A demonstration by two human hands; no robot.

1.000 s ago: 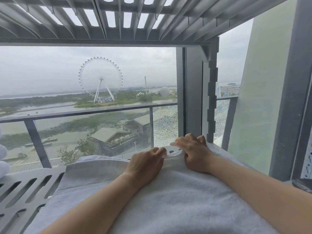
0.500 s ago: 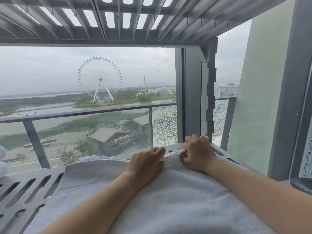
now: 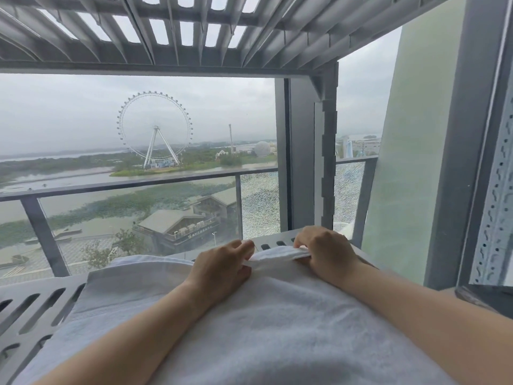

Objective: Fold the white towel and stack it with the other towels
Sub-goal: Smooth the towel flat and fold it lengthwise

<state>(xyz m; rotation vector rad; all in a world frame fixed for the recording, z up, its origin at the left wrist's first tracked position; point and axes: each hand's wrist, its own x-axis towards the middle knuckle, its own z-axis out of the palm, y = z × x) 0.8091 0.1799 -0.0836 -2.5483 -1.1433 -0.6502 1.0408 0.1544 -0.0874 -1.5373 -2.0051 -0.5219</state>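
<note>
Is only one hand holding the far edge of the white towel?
No, the left hand and the right hand both pinch the raised far edge of the white towel, close to each other.

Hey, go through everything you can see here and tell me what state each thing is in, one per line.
white towel, spread over the shelf, far edge lifted into a ridge between the hands.
left hand, fingers curled, pinching the towel's far edge.
right hand, fingers curled, gripping the same edge.
slatted gray shelf, level, largely covered by the towel.
balcony glass panel, looks crazed with fine cracks.
</note>
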